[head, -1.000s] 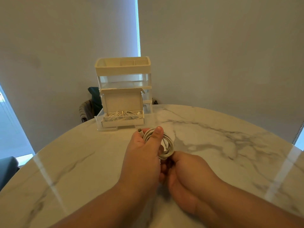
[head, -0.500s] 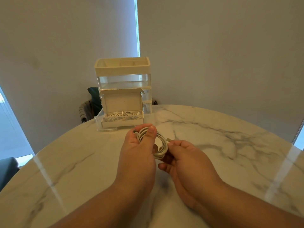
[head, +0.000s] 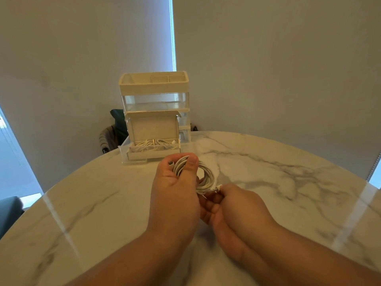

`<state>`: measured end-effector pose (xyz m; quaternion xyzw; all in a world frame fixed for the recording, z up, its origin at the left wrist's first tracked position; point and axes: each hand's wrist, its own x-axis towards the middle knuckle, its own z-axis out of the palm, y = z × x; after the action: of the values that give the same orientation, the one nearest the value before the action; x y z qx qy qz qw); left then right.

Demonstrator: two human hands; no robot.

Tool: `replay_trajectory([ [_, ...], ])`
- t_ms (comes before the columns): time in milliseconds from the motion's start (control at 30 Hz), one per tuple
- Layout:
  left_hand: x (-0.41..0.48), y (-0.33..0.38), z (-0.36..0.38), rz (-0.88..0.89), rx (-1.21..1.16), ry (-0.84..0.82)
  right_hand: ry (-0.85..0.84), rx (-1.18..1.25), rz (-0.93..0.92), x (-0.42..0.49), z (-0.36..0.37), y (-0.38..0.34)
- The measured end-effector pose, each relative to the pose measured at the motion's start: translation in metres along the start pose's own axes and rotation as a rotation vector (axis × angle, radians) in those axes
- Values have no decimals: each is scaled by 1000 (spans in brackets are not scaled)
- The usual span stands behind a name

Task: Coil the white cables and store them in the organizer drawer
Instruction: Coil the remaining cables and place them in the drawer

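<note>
A coiled white cable [head: 206,176] is held above the marble table [head: 288,182]. My left hand [head: 175,190] grips the coil, its thumb pressed over the loops, and one plug sticks out by my fingers. My right hand [head: 233,205] pinches the cable's other end at the lower right of the coil. Just beyond stands the white and clear organizer [head: 154,93]. Its bottom drawer [head: 134,156] is pulled open and holds an open cardboard box [head: 153,129] with other white cables [head: 154,144] inside.
A chair back with dark and grey cloth [head: 112,133] shows behind the table, left of the organizer. Grey blinds hang behind. A dark seat [head: 8,211] sits at the far left edge.
My right hand has come out from under the coil and now pinches the cable's end plug at the coil's lower right. My left hand has kept its grip on the loops.
</note>
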<state>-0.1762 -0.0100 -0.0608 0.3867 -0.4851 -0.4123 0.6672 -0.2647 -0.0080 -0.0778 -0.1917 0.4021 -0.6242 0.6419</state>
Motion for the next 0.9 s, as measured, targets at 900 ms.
replay_trajectory([
  [900, 5, -1, -6, -144, 149, 23, -155, -322, -166, -10, -1, -24],
])
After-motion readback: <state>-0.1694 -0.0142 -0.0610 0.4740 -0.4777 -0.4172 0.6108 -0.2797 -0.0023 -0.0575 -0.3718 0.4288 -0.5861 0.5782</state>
